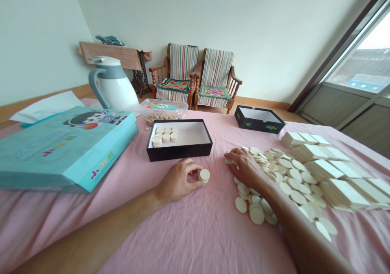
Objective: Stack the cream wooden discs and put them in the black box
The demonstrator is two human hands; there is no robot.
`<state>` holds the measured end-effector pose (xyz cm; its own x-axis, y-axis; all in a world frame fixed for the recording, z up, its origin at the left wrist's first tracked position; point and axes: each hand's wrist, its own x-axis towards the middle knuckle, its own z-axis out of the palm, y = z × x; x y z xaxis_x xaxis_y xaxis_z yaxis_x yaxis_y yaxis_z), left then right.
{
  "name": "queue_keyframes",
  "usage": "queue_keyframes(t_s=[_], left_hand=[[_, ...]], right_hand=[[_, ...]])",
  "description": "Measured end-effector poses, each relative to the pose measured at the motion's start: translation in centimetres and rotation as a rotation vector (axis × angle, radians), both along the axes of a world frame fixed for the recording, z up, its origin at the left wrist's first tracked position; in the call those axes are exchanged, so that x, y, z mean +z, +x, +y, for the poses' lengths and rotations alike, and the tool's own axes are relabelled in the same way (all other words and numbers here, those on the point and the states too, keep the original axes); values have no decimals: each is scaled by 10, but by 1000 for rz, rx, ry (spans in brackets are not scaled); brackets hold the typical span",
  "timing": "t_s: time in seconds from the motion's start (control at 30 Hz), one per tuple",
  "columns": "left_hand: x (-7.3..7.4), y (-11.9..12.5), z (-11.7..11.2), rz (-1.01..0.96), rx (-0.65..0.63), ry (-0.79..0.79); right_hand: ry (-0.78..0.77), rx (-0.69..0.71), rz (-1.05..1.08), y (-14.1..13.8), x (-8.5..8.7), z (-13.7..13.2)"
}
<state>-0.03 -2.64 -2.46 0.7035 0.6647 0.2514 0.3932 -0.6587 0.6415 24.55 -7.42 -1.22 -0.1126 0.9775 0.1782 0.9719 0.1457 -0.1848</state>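
My left hand (179, 181) is closed around a short stack of round wooden discs (204, 175), thumb and fingers on its left side, low over the pink cloth. My right hand (245, 166) reaches to the left edge of a loose pile of pale wooden discs (286, 176). At its fingertips lies a disc (229, 160), partly covered by the fingers, which look bent around it. Just beyond my left hand stands an open black box (179, 151) with a white inside. Several stacks of discs (166, 137) stand upright in rows at its left end.
Stacked white rectangular pieces (338, 168) line the right side. A black box lid (260, 120) lies at the back right. A light-blue box (70, 144), a white jug (115, 85) and a clear plastic tub (163, 108) stand left and behind. Two chairs (195, 75) are beyond the table.
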Motion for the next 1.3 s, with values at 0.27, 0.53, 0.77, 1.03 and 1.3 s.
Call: queue_keyframes(t_s=[0.27, 0.53, 0.77, 1.03, 1.3], left_hand=[[1, 1, -1, 8, 8, -22], [1, 1, -1, 13, 11, -24], [-1, -1, 0, 14, 14, -10], [-3, 0, 1, 15, 22, 10], [0, 0, 0, -2, 9, -14]], right_hand=[[5, 50, 85, -2, 3, -2], [67, 38, 197, -12, 5, -3], [157, 199, 407, -55, 16, -16], [155, 229, 424, -62, 10, -16], [101, -148, 50, 3, 10, -8]])
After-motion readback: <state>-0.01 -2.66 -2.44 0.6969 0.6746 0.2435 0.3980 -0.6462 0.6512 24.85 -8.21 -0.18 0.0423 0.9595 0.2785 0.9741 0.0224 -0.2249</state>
